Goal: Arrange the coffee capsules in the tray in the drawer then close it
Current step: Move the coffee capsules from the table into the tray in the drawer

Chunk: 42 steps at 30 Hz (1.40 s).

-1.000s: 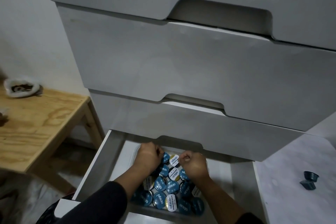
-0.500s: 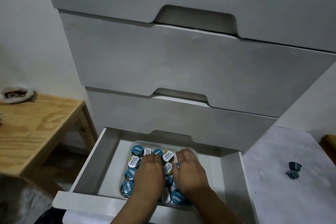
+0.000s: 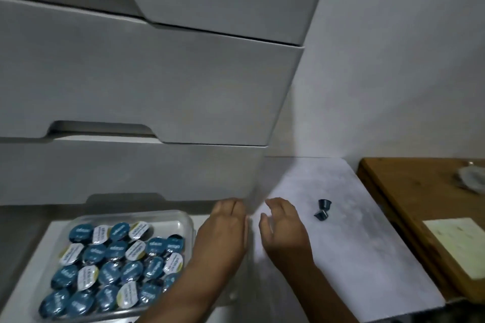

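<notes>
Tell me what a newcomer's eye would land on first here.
First, the clear tray packed with blue and white coffee capsules, sitting in the open bottom drawer at lower left. Next, both bare hands, left hand and right hand, open and empty beside it. Then two dark loose capsules on the white surface to the right.

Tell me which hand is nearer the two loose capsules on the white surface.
Right. The right hand is just left of the loose capsules; the left hand is farther left, by the tray.
</notes>
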Each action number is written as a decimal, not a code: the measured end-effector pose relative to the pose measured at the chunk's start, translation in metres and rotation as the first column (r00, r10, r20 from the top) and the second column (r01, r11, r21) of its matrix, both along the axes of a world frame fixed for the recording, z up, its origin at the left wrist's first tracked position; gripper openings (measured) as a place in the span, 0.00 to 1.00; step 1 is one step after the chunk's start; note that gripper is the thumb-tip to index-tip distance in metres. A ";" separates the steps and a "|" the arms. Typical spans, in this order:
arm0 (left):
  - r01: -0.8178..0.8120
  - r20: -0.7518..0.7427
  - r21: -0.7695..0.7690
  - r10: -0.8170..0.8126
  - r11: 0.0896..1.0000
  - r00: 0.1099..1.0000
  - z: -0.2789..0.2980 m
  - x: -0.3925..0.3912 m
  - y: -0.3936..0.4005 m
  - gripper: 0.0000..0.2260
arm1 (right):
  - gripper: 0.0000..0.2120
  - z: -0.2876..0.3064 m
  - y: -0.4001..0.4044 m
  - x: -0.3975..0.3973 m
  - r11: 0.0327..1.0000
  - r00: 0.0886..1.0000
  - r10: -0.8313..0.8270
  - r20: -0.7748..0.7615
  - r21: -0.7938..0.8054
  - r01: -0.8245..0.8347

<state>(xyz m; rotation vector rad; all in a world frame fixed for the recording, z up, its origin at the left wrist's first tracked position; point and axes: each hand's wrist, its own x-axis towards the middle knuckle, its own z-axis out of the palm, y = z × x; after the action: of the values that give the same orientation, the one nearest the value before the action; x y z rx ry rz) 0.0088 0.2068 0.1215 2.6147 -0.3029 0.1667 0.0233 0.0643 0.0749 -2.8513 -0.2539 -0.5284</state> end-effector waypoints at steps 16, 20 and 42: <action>-0.186 -0.589 -0.269 -0.009 0.945 0.808 -0.089 0.093 -0.226 0.18 | 0.14 -0.066 -0.247 0.105 0.906 0.901 -0.140 -0.411 0.314 0.284; -0.310 -0.626 -0.328 0.041 0.892 0.779 -0.104 0.101 -0.253 0.17 | 0.15 -0.075 -0.254 0.125 0.930 0.885 -0.097 -0.455 0.276 0.244; -0.623 -0.704 -0.465 0.164 0.628 0.691 -0.113 0.128 -0.292 0.07 | 0.11 -0.085 -0.274 0.129 0.876 0.843 0.019 -0.538 0.414 0.245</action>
<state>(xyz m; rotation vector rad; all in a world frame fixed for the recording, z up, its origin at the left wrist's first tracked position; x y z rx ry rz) 0.1369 -0.0853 0.0085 1.7907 0.5398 -0.3590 0.1519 -0.2092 -0.0096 -2.4068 0.1388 0.1828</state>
